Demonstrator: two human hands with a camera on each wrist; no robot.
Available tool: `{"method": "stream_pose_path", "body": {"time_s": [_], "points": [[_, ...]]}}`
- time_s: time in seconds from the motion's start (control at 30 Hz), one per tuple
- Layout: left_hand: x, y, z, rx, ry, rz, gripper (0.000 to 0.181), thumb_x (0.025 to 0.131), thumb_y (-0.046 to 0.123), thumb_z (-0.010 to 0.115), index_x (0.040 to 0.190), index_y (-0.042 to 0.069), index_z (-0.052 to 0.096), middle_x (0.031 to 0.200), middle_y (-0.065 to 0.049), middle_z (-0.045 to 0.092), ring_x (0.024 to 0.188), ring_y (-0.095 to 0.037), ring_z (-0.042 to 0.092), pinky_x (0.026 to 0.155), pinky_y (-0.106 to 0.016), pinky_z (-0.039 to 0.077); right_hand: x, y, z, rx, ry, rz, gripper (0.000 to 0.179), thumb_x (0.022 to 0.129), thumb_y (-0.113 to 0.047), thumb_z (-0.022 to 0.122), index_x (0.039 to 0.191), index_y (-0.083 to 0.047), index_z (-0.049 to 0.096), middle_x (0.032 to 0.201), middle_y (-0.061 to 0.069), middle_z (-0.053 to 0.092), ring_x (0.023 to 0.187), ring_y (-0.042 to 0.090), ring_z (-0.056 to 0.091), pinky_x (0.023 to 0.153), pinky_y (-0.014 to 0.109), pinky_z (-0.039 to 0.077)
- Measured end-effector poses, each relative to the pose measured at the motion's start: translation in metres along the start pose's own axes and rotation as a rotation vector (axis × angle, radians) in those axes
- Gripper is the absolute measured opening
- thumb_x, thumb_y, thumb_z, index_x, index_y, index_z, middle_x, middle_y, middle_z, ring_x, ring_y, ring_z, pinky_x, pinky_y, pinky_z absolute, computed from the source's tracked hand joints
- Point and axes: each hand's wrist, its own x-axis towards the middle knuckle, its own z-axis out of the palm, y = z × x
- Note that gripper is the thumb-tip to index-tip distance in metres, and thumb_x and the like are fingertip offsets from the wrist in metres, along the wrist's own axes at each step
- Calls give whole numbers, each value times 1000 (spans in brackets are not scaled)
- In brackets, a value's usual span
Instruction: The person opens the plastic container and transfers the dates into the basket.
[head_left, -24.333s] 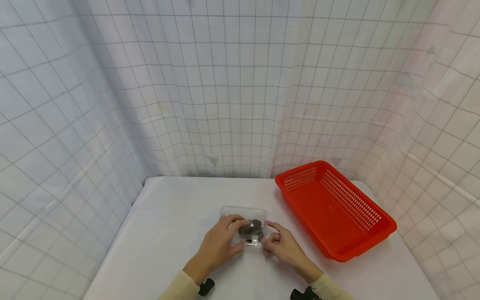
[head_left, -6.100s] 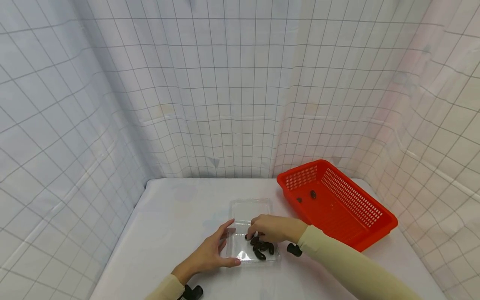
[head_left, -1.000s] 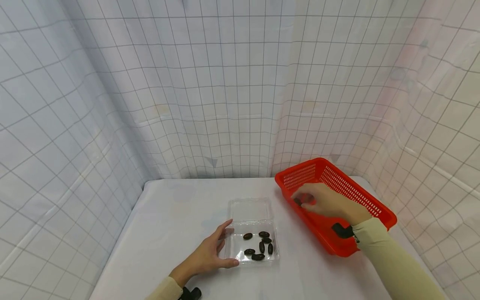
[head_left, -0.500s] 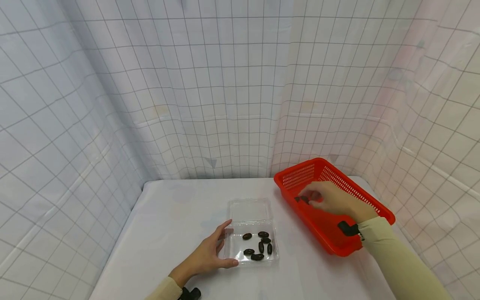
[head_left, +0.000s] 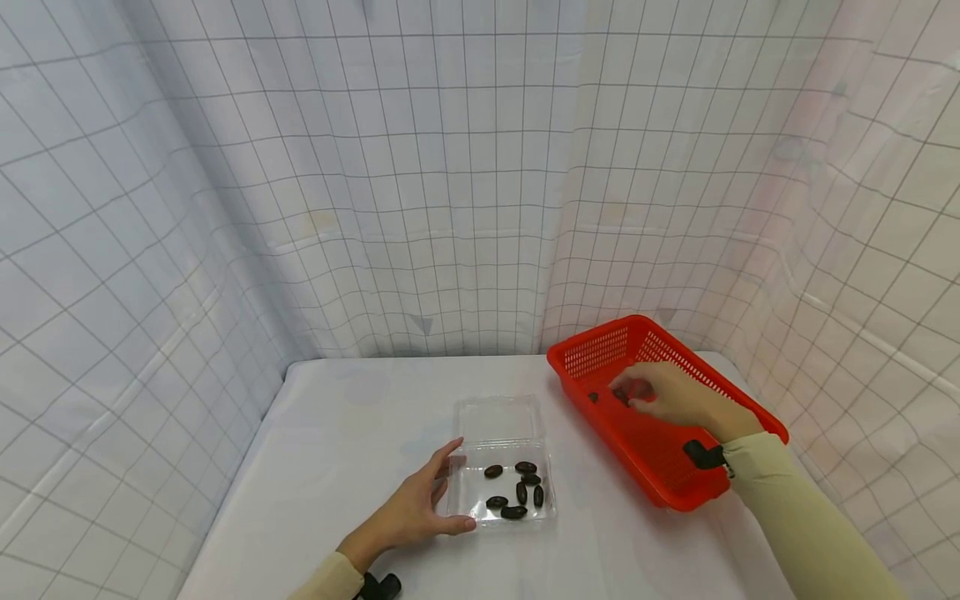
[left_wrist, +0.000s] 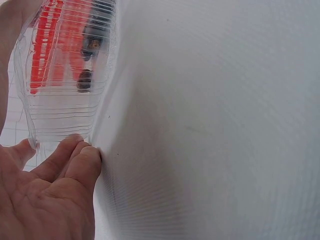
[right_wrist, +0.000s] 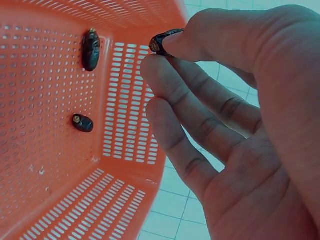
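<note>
The person's right hand hung within the rim of the red basket, pinching a dark date between the thumb and a finger; the other fingers reached out loosely beneath it. The left hand gripped the side of the clear box, thumb at the near edge and forefinger by the far corner, apparently steadying it.

The step in hand looked like setting a single date down in the basket. The next move seemed to call for a low release over the bare floor below the right hand, away from the pieces lying there.

Ten dates could be counted: the one pinched, two lying dates in the basket near the right hand's fingertips, apart from each other, and seven loose dates in the box to the right of the left hand, mostly toward the side away from it. There was one basket and one box, its single lid folded back beyond the left hand's fingertips.
</note>
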Motion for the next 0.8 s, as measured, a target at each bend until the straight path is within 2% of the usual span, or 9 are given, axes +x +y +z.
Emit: {"method": "stream_pose_path", "body": {"time_s": [0.13, 0.33, 0.4, 0.6, 0.73, 0.8], "points": [[0, -1, 0, -1, 0, 4, 128, 91, 35, 103, 187, 16, 21, 181, -24, 48, 168, -50, 50, 135, -56, 44, -1, 6, 1, -7, 2, 0, 37, 103, 0, 84, 135, -19, 84, 121, -4, 85, 110, 14, 75, 100, 37, 71], [1, -1, -1, 2, 2, 1, 128, 90, 36, 103, 187, 16, 21, 180, -24, 49, 167, -48, 51, 135, -56, 45, -3, 8, 1, -18, 6, 6, 37, 103, 3, 81, 135, -16, 84, 124, -4, 84, 115, 26, 78, 101, 37, 71], [1, -1, -1, 4, 2, 0, 128, 90, 36, 103, 187, 16, 22, 180, -24, 49, 167, -48, 51, 135, -56, 45, -4, 6, 1, -29, 6, 5, 37, 103, 2, 81, 136, -16, 84, 125, -4, 84, 116, 27, 78, 101, 39, 71], [2, -2, -1, 5, 1, -1, 128, 91, 35, 103, 187, 16, 21, 179, -23, 50, 166, -47, 52, 135, -57, 45, -4, -3, 2, -65, 16, -12, 37, 103, 0, 82, 136, -16, 84, 128, -1, 84, 119, 28, 78, 105, 51, 72], [2, -3, 0, 6, 1, -1, 127, 91, 34, 103, 187, 16, 21, 178, -24, 51, 165, -47, 53, 134, -58, 46, -2, -13, 3, -79, 27, -36, 38, 103, 0, 82, 137, -18, 84, 130, -1, 84, 128, 33, 77, 112, 60, 70], [2, -3, 0, 6, 0, -1, 127, 91, 34, 103, 187, 16, 21, 178, -24, 51, 165, -47, 53, 134, -58, 45, 0, -18, 3, -84, 32, -55, 39, 103, 0, 82, 137, -19, 84, 129, -2, 83, 124, 30, 77, 110, 57, 71]]}}
